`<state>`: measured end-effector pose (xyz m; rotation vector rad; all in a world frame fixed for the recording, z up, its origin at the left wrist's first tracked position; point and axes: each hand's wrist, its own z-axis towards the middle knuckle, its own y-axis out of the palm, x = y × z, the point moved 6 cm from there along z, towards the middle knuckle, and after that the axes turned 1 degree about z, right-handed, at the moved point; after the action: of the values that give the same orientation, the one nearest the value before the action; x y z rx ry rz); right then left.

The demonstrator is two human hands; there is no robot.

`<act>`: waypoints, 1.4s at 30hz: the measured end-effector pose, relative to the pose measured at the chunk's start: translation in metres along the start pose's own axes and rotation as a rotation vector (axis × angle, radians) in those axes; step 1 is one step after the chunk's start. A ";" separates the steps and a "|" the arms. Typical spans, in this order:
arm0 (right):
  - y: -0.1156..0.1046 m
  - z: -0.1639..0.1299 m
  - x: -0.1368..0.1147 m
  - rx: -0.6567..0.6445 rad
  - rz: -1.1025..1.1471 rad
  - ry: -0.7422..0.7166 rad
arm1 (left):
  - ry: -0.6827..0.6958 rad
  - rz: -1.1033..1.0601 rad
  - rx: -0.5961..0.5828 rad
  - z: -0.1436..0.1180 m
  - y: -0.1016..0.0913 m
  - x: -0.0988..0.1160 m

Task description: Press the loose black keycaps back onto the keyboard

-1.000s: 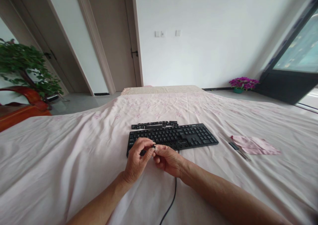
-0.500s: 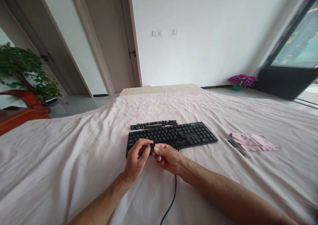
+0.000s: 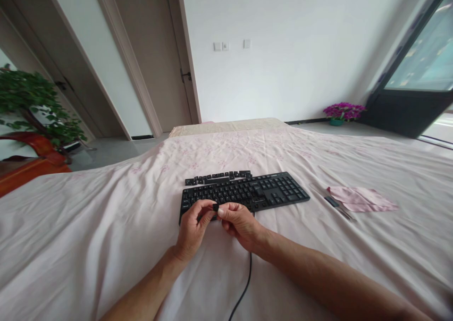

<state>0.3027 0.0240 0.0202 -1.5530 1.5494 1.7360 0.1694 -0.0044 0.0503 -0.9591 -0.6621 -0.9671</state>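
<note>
Between the fingertips of both hands is a small black keycap (image 3: pixel 215 207). My left hand (image 3: pixel 194 224) pinches it from the left side, thumb and forefinger closed on it. From the right, my right hand (image 3: pixel 238 222) grips the same keycap with thumb and forefinger, its other fingers curled under. Both hands are over the near edge of a black keyboard (image 3: pixel 276 189), hiding part of its lower rows. Beyond the keyboard's far edge lies a row of loose black keycaps (image 3: pixel 215 177), with a long spacebar keycap (image 3: pixel 216 181) among them.
The keyboard lies on a pale pink wrinkled cloth (image 3: pixel 134 226), its black cable (image 3: pixel 244 288) running toward me. To the right are a folded pink cloth (image 3: pixel 363 199), a small dark-handled tool (image 3: pixel 331 201) and thin metal tweezers (image 3: pixel 346 214). An orange-red wooden chair (image 3: pixel 35 165) stands at the left.
The keycap has been turned slightly between my fingertips. Both hands stay in nearly the same place, and the camera view has shifted a little.
</note>
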 end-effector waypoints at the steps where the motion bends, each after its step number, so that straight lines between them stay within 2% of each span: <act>1: -0.001 0.000 0.000 0.006 -0.018 -0.013 | 0.016 0.024 -0.003 0.000 -0.001 0.001; 9: -0.002 0.000 0.001 0.006 -0.082 -0.047 | 0.117 0.125 -0.031 0.000 -0.002 0.010; 22: 0.001 -0.005 -0.001 0.016 -0.064 -0.049 | 0.209 0.087 -0.033 0.003 -0.003 0.017; 26: 0.001 -0.005 -0.008 0.062 -0.105 -0.077 | 0.198 0.073 -0.018 0.002 -0.003 0.014; 30: -0.006 -0.001 -0.023 0.148 -0.311 -0.196 | 0.063 0.010 -0.023 0.001 0.001 0.005; 35: -0.007 -0.005 -0.045 0.161 -0.932 -0.526 | -0.242 -0.192 -0.068 0.003 0.007 -0.008; 37: -0.003 -0.009 -0.049 0.145 -1.092 -0.597 | -0.290 -0.253 -0.099 0.004 0.009 -0.009; 42: 0.005 -0.016 -0.055 0.139 -1.269 -0.673 | -0.361 -0.397 -0.115 0.006 0.010 -0.009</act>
<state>0.3251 0.0300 0.0725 -1.1834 0.1750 1.1045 0.1744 0.0070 0.0414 -1.1415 -1.1407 -1.2005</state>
